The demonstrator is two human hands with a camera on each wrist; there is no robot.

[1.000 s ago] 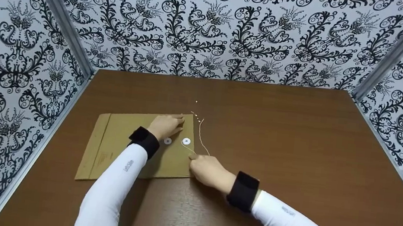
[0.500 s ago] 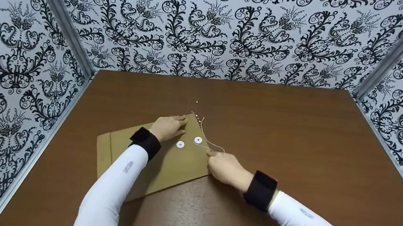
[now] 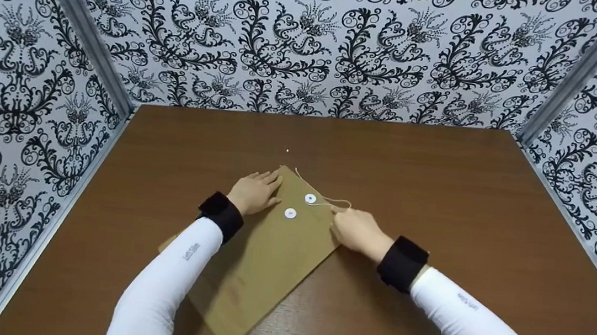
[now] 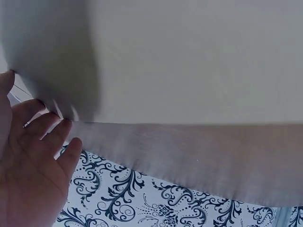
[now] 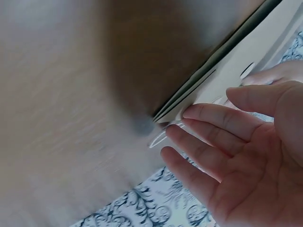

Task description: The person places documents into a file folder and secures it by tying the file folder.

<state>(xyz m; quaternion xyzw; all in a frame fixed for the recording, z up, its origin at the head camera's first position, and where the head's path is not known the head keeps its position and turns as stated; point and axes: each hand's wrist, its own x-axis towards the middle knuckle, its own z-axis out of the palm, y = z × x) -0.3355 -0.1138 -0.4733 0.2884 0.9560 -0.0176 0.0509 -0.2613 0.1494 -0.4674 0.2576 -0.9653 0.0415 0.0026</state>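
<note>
A brown paper envelope (image 3: 266,264) with two white button discs (image 3: 290,213) lies slanted on the table, its flap end pointing away and to the right. My left hand (image 3: 254,192) rests at its upper left edge, thumb on the face and fairly straight fingers along the edge. At the right edge of the flap end, my right hand (image 3: 358,229) pinches the envelope, its thumb over the face in the right wrist view. A thin string (image 3: 336,200) runs from the upper disc and loops beside the right fingers. My left forearm covers part of the envelope's lower left side.
The brown wooden table (image 3: 465,218) is enclosed by patterned walls (image 3: 312,41) at the back and sides, with grey corner posts (image 3: 78,22). A tiny white speck (image 3: 287,150) lies beyond the envelope's tip.
The envelope has turned counterclockwise, its flap end shifting right and away and its other end swinging toward me. My right hand has moved right and away with it; the left has stayed near its place.
</note>
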